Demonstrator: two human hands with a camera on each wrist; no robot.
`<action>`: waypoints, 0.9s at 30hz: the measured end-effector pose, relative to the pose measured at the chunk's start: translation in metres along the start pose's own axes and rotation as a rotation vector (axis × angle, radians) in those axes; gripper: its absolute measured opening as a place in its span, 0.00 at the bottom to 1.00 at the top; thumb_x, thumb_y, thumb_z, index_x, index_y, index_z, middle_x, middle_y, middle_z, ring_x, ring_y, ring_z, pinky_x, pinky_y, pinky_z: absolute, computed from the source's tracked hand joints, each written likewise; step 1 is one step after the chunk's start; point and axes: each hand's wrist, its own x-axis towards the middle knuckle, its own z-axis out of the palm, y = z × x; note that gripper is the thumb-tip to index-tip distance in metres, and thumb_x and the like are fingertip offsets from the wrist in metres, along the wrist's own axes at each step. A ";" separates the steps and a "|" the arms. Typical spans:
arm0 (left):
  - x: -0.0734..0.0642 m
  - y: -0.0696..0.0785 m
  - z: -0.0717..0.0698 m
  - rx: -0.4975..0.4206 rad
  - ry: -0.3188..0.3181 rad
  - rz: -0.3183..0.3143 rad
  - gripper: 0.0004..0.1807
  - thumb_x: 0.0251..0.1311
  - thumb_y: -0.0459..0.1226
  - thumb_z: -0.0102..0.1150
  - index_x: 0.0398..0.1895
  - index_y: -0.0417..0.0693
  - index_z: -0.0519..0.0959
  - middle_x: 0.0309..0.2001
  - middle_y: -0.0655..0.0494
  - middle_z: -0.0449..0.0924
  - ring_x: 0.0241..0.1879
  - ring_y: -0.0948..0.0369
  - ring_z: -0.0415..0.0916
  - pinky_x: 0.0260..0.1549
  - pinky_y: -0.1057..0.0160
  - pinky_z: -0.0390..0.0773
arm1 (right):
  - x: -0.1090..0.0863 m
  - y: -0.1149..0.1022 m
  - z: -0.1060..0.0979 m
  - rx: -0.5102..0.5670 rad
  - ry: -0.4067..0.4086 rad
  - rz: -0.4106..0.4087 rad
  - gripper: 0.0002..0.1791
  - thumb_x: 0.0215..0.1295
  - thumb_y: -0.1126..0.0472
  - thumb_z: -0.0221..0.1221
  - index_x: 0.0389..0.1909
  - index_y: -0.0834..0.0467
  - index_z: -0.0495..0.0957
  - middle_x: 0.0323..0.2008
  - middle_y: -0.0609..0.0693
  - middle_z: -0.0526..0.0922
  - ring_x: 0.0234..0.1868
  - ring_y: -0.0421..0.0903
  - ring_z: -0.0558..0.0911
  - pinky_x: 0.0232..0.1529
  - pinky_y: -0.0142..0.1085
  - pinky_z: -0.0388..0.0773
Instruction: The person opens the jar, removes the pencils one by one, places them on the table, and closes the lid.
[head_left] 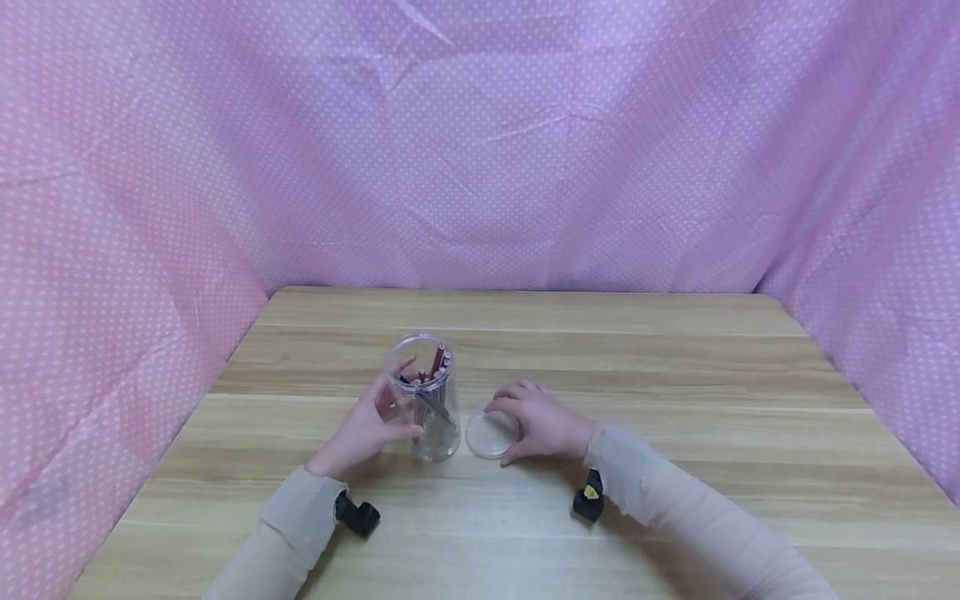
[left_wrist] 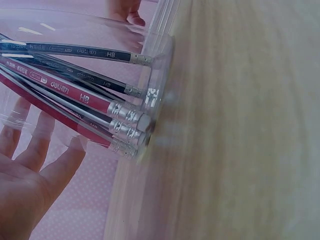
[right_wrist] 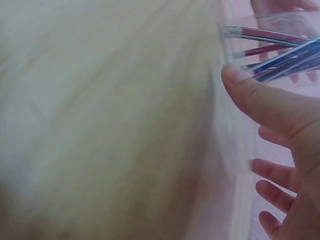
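Sleeves [head_left: 705, 525] end at hands [head_left: 367, 429] [head_left: 551, 423] holding jar [head_left: 437, 435] and lid [head_left: 490, 435].

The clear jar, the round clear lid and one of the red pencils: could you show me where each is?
Clear jar [head_left: 438, 447]: head view, on its lower wall.
Round clear lid [head_left: 491, 434]: head view, middle of its flat face.
Red pencil [left_wrist: 74, 93]: left wrist view, on its printed shaft.

Pink dotted cloth [head_left: 480, 167] screens a table [head_left: 637, 350] into a booth.
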 end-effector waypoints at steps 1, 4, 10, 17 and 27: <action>0.000 0.000 0.000 0.002 0.000 0.000 0.52 0.44 0.26 0.68 0.72 0.44 0.50 0.68 0.36 0.59 0.64 0.42 0.61 0.63 0.49 0.65 | 0.000 -0.001 -0.001 0.001 0.006 -0.003 0.38 0.40 0.44 0.73 0.55 0.54 0.75 0.54 0.51 0.75 0.57 0.50 0.68 0.61 0.49 0.63; -0.001 0.001 0.002 0.001 0.003 -0.001 0.52 0.44 0.25 0.68 0.72 0.43 0.50 0.68 0.35 0.58 0.64 0.41 0.61 0.63 0.46 0.65 | -0.001 -0.004 -0.009 0.025 0.043 -0.024 0.38 0.41 0.45 0.73 0.55 0.56 0.75 0.55 0.52 0.75 0.56 0.51 0.68 0.61 0.51 0.62; -0.003 0.000 0.003 0.002 0.006 0.001 0.52 0.44 0.25 0.68 0.73 0.45 0.50 0.68 0.36 0.58 0.65 0.41 0.61 0.63 0.44 0.64 | -0.001 -0.008 -0.025 -0.008 0.143 -0.094 0.31 0.49 0.51 0.69 0.54 0.59 0.75 0.54 0.56 0.76 0.55 0.53 0.70 0.58 0.51 0.66; -0.006 0.001 0.005 0.011 0.004 -0.007 0.51 0.45 0.27 0.68 0.72 0.45 0.50 0.68 0.35 0.57 0.64 0.38 0.61 0.63 0.42 0.63 | 0.005 -0.018 -0.053 0.007 0.241 -0.150 0.29 0.52 0.54 0.68 0.55 0.60 0.75 0.54 0.57 0.77 0.56 0.55 0.71 0.59 0.53 0.66; -0.009 0.000 0.009 0.012 0.004 0.002 0.51 0.46 0.27 0.67 0.73 0.44 0.49 0.69 0.35 0.57 0.64 0.38 0.60 0.62 0.41 0.64 | 0.016 -0.041 -0.089 0.064 0.359 -0.237 0.26 0.58 0.56 0.65 0.56 0.61 0.74 0.54 0.55 0.78 0.57 0.51 0.72 0.60 0.47 0.68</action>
